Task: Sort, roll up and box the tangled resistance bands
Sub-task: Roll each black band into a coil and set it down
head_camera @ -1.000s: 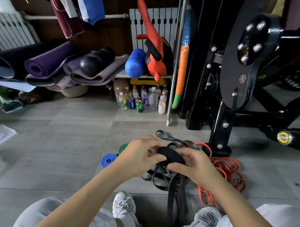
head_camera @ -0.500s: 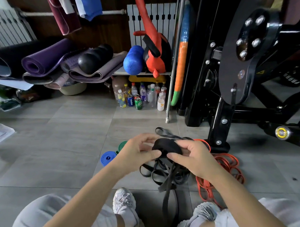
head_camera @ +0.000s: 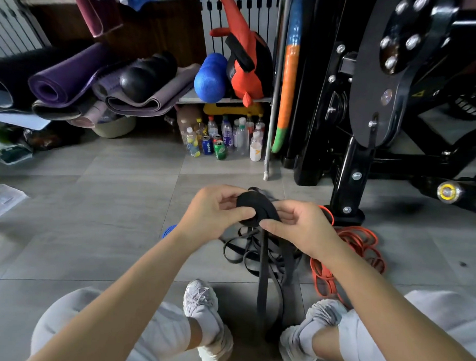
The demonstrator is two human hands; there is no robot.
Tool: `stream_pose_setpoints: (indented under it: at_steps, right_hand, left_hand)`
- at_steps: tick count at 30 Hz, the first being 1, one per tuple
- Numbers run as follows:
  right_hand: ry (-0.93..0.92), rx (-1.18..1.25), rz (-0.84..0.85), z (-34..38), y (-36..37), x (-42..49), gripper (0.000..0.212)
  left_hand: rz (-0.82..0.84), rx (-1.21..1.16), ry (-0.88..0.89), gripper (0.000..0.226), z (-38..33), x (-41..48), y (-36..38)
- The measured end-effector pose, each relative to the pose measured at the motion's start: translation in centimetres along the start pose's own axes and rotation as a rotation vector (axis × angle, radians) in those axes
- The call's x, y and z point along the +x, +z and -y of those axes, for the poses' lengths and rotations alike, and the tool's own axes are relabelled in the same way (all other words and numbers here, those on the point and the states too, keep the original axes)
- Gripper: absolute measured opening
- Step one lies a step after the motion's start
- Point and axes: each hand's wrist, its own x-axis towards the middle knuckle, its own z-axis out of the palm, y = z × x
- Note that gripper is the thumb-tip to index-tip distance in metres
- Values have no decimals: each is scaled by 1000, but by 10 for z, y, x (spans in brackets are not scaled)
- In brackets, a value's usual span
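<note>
Both hands hold a partly rolled black resistance band [head_camera: 253, 209] above the floor. My left hand [head_camera: 212, 214] grips the roll's left side with the thumb pressed on its face. My right hand [head_camera: 301, 227] pinches the right side and the strap where it leaves the roll. The band's loose tail [head_camera: 262, 275] hangs down between my shoes. Under it lies a tangle of black bands [head_camera: 245, 252]. A pile of orange bands [head_camera: 356, 246] lies on the floor to the right. A rolled blue band [head_camera: 169, 230] peeks out beside my left wrist.
A black exercise machine [head_camera: 369, 109] stands close at the right, its foot beside the orange pile. Bottles and cans [head_camera: 223, 140] sit under a shelf ahead. Rolled yoga mats [head_camera: 73, 80] are stacked at the back left. A clear plastic lid [head_camera: 3, 199] lies at the far left.
The roll has been lifted slightly and turned between my hands, with more strap wound onto it. The green band beside the blue one is now hidden behind my left forearm.
</note>
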Motion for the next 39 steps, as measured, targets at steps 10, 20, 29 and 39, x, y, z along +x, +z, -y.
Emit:
stream_pose_setpoints:
  at_steps: [10,20,29,39]
  right_hand:
    - [-21,-60,-40,3,0,3,18]
    - [-46,-103,-26,7,-5,-3,24]
    - [-182,222,-143,10,1,-14,31]
    - [-56,-50,92,15,-7,-8,25]
  left_hand:
    - [19,-189,-108,30,4,-6,5]
    - [157,446,118,29,-28,5,-5]
    - [-45,-431,62,27,13,-13,18]
    - [218,689,215,65,-22,-6,0]
